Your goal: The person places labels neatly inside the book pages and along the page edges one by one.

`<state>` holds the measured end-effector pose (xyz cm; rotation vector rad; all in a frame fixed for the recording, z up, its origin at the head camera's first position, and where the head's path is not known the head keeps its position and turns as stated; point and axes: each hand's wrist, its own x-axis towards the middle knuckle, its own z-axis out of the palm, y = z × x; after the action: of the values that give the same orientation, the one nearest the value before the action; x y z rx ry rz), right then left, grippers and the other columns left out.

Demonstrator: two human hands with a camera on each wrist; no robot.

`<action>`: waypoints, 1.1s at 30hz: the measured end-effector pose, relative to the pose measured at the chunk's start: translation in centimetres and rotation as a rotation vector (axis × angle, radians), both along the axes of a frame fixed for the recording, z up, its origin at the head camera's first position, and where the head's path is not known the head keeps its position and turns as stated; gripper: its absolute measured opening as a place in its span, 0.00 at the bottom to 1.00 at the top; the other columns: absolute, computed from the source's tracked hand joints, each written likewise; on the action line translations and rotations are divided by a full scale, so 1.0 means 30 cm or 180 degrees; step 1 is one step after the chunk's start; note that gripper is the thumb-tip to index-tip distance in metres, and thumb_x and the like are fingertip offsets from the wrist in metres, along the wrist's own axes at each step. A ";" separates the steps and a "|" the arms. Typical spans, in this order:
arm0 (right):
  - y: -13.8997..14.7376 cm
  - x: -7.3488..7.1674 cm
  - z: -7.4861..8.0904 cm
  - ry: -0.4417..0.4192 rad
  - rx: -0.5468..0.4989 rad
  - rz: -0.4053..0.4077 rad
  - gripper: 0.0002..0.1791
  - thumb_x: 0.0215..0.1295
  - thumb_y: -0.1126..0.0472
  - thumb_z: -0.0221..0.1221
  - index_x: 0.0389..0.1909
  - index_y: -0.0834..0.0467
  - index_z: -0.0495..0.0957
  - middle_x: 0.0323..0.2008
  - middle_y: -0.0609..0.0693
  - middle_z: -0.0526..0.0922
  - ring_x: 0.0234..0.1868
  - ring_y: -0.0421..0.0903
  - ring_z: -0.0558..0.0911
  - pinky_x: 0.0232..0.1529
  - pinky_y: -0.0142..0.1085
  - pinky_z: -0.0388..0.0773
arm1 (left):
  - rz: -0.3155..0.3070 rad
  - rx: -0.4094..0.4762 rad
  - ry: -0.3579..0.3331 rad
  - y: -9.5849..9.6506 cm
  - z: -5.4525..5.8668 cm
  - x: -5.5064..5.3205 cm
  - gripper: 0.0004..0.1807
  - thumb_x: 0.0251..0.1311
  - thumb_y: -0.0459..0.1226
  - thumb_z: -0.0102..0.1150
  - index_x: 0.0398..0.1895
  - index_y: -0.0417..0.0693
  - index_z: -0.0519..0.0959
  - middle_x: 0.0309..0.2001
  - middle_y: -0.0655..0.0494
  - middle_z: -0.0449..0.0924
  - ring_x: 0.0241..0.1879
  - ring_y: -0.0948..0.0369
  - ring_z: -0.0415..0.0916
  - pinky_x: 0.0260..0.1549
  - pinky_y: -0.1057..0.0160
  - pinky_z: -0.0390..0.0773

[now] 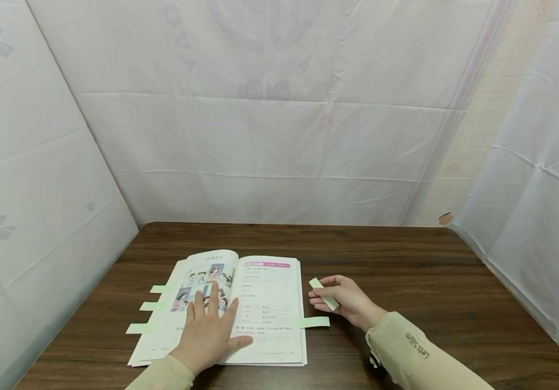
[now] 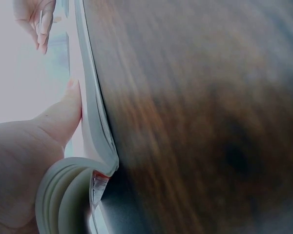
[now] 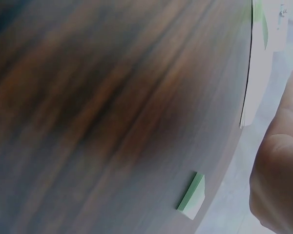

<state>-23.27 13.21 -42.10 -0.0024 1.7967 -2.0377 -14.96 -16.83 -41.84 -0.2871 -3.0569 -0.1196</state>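
Observation:
An open textbook (image 1: 272,346) with printed text and coloured pictures lies on the wooden table. My left hand (image 1: 208,333) rests across its left page with fingers spread, the thumb reaching over onto the right page. Just right of the book, my right hand (image 1: 350,300) pinches a pale green sticky strip (image 1: 330,301) between thumb and fingers. One similar green tab (image 1: 316,322) sticks out from the book's right edge, below that hand. Several green tabs (image 1: 138,328) project from the left edge. In the left wrist view, pages curve up beside the left hand (image 2: 34,146).
A small green-edged pad (image 3: 193,196) lies on the table in the right wrist view; the head view does not show it. Dark wood tabletop (image 1: 406,254) surrounds the book. White patterned cloth (image 1: 279,141) hangs behind and at both sides.

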 end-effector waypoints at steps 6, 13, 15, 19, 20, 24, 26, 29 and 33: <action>-0.013 0.000 0.005 0.0023 0.0123 0.0007 0.18 0.67 0.69 0.58 0.52 0.73 0.66 0.39 0.60 0.86 0.35 0.44 0.87 0.41 0.37 0.85 | -0.0007 0.0018 0.0008 0.001 0.004 0.002 0.48 0.50 0.68 0.62 0.66 0.44 0.74 0.73 0.23 0.50 0.66 0.18 0.50 0.59 0.23 0.57; -0.036 -0.005 0.004 0.0036 0.0262 0.0005 0.19 0.67 0.66 0.61 0.52 0.73 0.70 0.37 0.58 0.87 0.33 0.43 0.87 0.39 0.35 0.85 | -0.0017 0.0017 0.0028 0.000 0.002 0.003 0.48 0.50 0.68 0.61 0.66 0.45 0.74 0.73 0.23 0.50 0.66 0.18 0.50 0.59 0.23 0.57; -0.043 -0.008 0.001 0.0048 0.0325 0.0012 0.19 0.67 0.65 0.61 0.52 0.73 0.71 0.36 0.58 0.87 0.32 0.43 0.87 0.39 0.35 0.85 | -0.0016 0.0015 0.0028 0.000 0.001 0.004 0.48 0.50 0.68 0.61 0.66 0.45 0.74 0.73 0.23 0.50 0.66 0.18 0.50 0.59 0.24 0.57; -0.054 -0.011 -0.003 0.0081 0.0505 0.0042 0.18 0.66 0.62 0.63 0.50 0.71 0.74 0.34 0.56 0.87 0.29 0.42 0.86 0.37 0.35 0.85 | -0.0014 -0.0001 0.0042 0.002 0.002 0.005 0.48 0.50 0.68 0.61 0.66 0.45 0.74 0.73 0.23 0.51 0.66 0.18 0.51 0.58 0.24 0.58; -0.056 -0.011 -0.003 0.0091 0.0553 0.0059 0.18 0.66 0.62 0.63 0.49 0.71 0.74 0.34 0.55 0.87 0.28 0.42 0.85 0.36 0.34 0.85 | -0.0013 -0.0003 0.0044 0.003 0.003 0.005 0.48 0.50 0.68 0.61 0.66 0.45 0.74 0.72 0.23 0.51 0.66 0.18 0.51 0.58 0.24 0.58; -0.060 -0.015 0.000 0.0071 0.0739 0.0084 0.16 0.64 0.62 0.64 0.46 0.69 0.77 0.30 0.53 0.85 0.23 0.40 0.82 0.31 0.32 0.83 | 0.0001 -0.0001 0.0033 0.004 0.004 0.005 0.48 0.50 0.68 0.61 0.66 0.45 0.74 0.73 0.23 0.50 0.66 0.19 0.51 0.59 0.24 0.58; -0.061 -0.019 0.003 0.0045 0.0821 0.0067 0.15 0.64 0.62 0.65 0.45 0.68 0.78 0.27 0.51 0.85 0.21 0.39 0.80 0.28 0.30 0.81 | 0.0009 -0.0003 0.0023 0.004 0.005 0.004 0.48 0.50 0.68 0.61 0.66 0.45 0.74 0.73 0.23 0.50 0.66 0.19 0.51 0.59 0.24 0.58; -0.064 -0.024 0.006 -0.0001 0.0934 0.0052 0.13 0.63 0.61 0.66 0.43 0.66 0.80 0.24 0.49 0.82 0.19 0.37 0.75 0.23 0.27 0.75 | 0.0010 -0.0010 0.0019 0.003 0.005 0.004 0.48 0.50 0.68 0.61 0.66 0.45 0.74 0.73 0.23 0.50 0.66 0.19 0.51 0.59 0.24 0.58; -0.064 -0.030 0.005 -0.0046 0.1028 0.0090 0.12 0.63 0.59 0.66 0.41 0.64 0.81 0.21 0.47 0.79 0.18 0.37 0.70 0.21 0.26 0.67 | -0.0005 0.0000 0.0028 0.003 0.004 0.004 0.48 0.49 0.68 0.61 0.66 0.45 0.74 0.73 0.23 0.50 0.66 0.19 0.51 0.59 0.24 0.58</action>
<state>-24.17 11.28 -41.95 0.0805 2.0828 -1.7026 -14.83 -16.74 -41.72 -0.2892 -3.0479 -0.1182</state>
